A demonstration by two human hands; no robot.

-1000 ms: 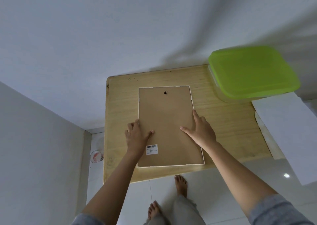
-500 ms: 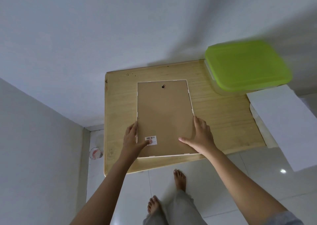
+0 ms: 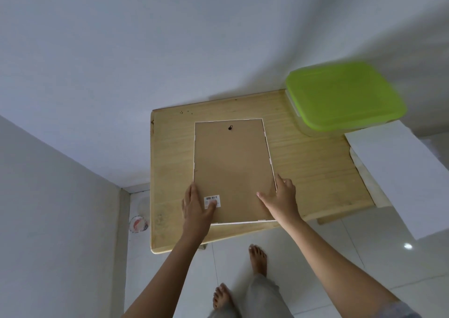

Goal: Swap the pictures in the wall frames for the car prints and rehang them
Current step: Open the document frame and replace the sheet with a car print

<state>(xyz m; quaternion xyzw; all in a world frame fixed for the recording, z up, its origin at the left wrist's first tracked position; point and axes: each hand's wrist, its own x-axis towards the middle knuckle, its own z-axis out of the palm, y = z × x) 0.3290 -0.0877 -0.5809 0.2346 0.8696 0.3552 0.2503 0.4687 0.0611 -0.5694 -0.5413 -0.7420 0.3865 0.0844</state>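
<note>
Surface: a pale wooden table [image 3: 311, 172] in a white-walled corner, on a white tile floor [image 3: 315, 240].
Frame: the picture frame [image 3: 233, 167] lies face down on the table, brown backing up.
Hands: left hand [image 3: 196, 208] and right hand [image 3: 279, 201] rest flat, fingers straight, on its lower edges.
Far right: a green-lidded box [image 3: 345, 96] and white sheets [image 3: 398, 172].

Under my left hand [image 3: 196, 208], the frame [image 3: 233, 167] is plain brown board with a thin white rim; its white sticker [image 3: 212, 200] bears a black barcode. The table [image 3: 303, 167] is pale yellow wood, finely grained. Beyond my right hand [image 3: 279, 198], a box lid [image 3: 345, 96] is lime green, the paper [image 3: 398, 172] white.
</note>
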